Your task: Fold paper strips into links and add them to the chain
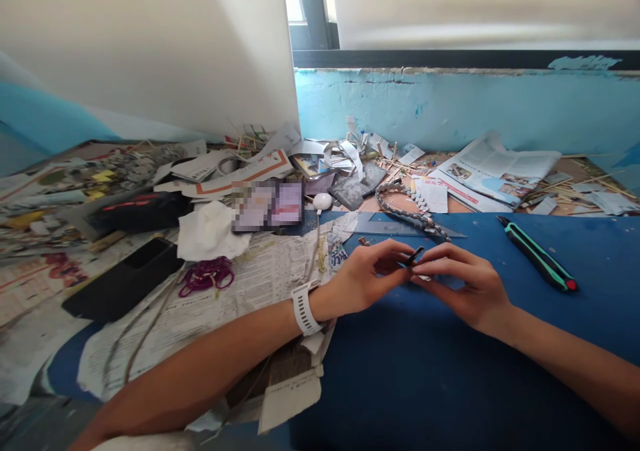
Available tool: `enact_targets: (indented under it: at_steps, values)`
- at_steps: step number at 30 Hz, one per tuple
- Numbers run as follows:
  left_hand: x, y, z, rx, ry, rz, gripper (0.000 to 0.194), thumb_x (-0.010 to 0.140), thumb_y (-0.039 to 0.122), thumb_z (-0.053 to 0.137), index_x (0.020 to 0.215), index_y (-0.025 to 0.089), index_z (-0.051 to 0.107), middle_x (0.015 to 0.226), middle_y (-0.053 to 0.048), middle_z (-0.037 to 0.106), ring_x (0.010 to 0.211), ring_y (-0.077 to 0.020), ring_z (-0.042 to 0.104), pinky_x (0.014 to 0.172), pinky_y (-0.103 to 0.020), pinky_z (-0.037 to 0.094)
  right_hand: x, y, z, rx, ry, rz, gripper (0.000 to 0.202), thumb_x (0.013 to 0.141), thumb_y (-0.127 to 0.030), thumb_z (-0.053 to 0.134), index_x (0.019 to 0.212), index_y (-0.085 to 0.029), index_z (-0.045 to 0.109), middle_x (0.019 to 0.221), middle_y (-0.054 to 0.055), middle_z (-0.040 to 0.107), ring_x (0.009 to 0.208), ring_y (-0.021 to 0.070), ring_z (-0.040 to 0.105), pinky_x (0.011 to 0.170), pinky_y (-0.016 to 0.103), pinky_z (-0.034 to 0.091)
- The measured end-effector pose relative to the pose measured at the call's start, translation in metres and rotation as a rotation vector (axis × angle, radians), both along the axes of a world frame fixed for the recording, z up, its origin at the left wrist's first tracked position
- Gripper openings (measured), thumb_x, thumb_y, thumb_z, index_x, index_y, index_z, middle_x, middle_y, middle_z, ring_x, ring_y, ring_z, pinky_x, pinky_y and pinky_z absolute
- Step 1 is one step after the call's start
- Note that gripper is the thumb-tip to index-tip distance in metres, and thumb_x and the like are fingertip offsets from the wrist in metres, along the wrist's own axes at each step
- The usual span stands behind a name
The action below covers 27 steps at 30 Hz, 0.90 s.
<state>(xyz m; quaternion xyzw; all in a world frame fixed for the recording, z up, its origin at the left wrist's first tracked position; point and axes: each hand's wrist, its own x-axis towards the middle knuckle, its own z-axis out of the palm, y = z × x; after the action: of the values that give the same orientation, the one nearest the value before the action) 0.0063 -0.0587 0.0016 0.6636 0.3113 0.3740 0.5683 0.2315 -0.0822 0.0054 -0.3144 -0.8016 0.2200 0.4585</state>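
Note:
Above the blue tabletop (380, 371), my left hand (367, 274) and my right hand (467, 281) meet fingertip to fingertip. Pinched between them is a small, dark, flat strip (415, 256), and a bit of something pale shows just under it. Fingers cover most of the piece, so its exact kind is unclear. Behind the hands a grey-and-white zigzag chain (425, 223) curls over the table's far edge. A clear ruler (385, 226) lies partly beneath that chain. Off to the right rests a black-and-green utility knife (540, 254).
Left of my hands, newspaper sheets (260, 284) carry a purple cord (206, 276), a crumpled white tissue (210, 231) and a black case (125, 278). A round white charger (322, 202) trails a cable. Paper scraps, thin sticks and a folded newspaper (500, 168) line the wall.

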Motion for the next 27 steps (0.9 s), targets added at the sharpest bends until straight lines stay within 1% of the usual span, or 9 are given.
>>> enact_targets:
  at_steps: [3,4,6,11,15,18,23,27]
  values:
    - [0.0015,0.0024,0.0001,-0.173,-0.18,-0.053,0.035,0.086,0.017,0.079,0.119,0.016,0.068,0.114,-0.01,0.078,0.105,-0.0196,0.077,0.095,-0.03,0.062,0.0022,-0.0002,-0.0015,0.091,-0.075,0.001,0.026,0.091,-0.007,0.073,0.111,-0.024,0.075,0.108,0.007,0.072,0.091,0.0176,0.076,0.083,0.029,0.062]
    - [0.0017,0.0032,0.0002,-0.222,-0.224,-0.06,0.034,0.085,0.017,0.079,0.118,0.015,0.069,0.114,-0.01,0.078,0.106,-0.0201,0.076,0.094,-0.03,0.062,0.003,-0.0001,-0.0023,0.11,-0.1,0.006,0.027,0.092,-0.006,0.072,0.113,-0.023,0.074,0.111,0.008,0.072,0.091,0.0178,0.077,0.083,0.029,0.062]
    - [0.0013,0.0046,0.0008,-0.264,-0.246,-0.054,0.032,0.086,0.021,0.081,0.115,0.014,0.071,0.112,-0.01,0.078,0.103,-0.0203,0.077,0.091,-0.03,0.062,0.0046,0.0003,-0.0044,0.146,-0.149,0.022,0.03,0.092,-0.004,0.069,0.116,-0.022,0.072,0.115,0.01,0.071,0.092,0.018,0.077,0.081,0.028,0.063]
    - [-0.0002,0.0052,0.0041,-0.236,-0.173,-0.038,0.024,0.088,0.027,0.08,0.106,0.012,0.077,0.097,-0.008,0.079,0.088,-0.0156,0.076,0.085,-0.026,0.061,0.0077,0.0021,-0.0096,0.218,-0.228,0.042,0.033,0.095,-0.005,0.067,0.123,-0.021,0.069,0.117,0.011,0.07,0.091,0.0176,0.077,0.078,0.027,0.062]
    - [0.0017,0.0053,0.0056,-0.245,-0.21,0.041,0.024,0.081,0.026,0.087,0.097,0.012,0.076,0.093,-0.005,0.079,0.086,-0.0152,0.076,0.083,-0.026,0.062,0.0079,0.0022,-0.0097,0.244,-0.253,0.047,0.031,0.096,-0.006,0.066,0.123,-0.022,0.069,0.117,0.011,0.071,0.083,0.0143,0.076,0.073,0.025,0.061]
    - [0.0025,0.0056,0.0049,-0.274,-0.229,0.054,0.026,0.078,0.025,0.089,0.096,0.012,0.075,0.089,-0.004,0.079,0.084,-0.0154,0.076,0.082,-0.027,0.063,0.0084,0.0024,-0.0083,0.271,-0.286,0.048,0.029,0.096,-0.008,0.066,0.122,-0.021,0.07,0.115,0.01,0.073,0.077,0.0126,0.075,0.068,0.024,0.059]
    - [0.0011,0.0051,0.0032,-0.273,-0.196,0.05,0.027,0.077,0.026,0.09,0.096,0.013,0.075,0.091,-0.005,0.08,0.085,-0.0162,0.076,0.084,-0.029,0.063,0.0105,0.0042,-0.0062,0.253,-0.339,0.101,0.026,0.097,-0.011,0.066,0.12,-0.021,0.07,0.111,0.008,0.076,0.082,0.0136,0.076,0.074,0.024,0.059]
    - [0.0023,0.0045,0.0035,-0.228,-0.176,0.075,0.026,0.078,0.028,0.088,0.092,0.012,0.074,0.086,-0.005,0.078,0.079,-0.0157,0.075,0.079,-0.029,0.063,0.009,0.0031,-0.0061,0.209,-0.372,0.075,0.021,0.099,-0.014,0.064,0.118,-0.023,0.068,0.109,0.007,0.076,0.082,0.0143,0.075,0.072,0.024,0.056]
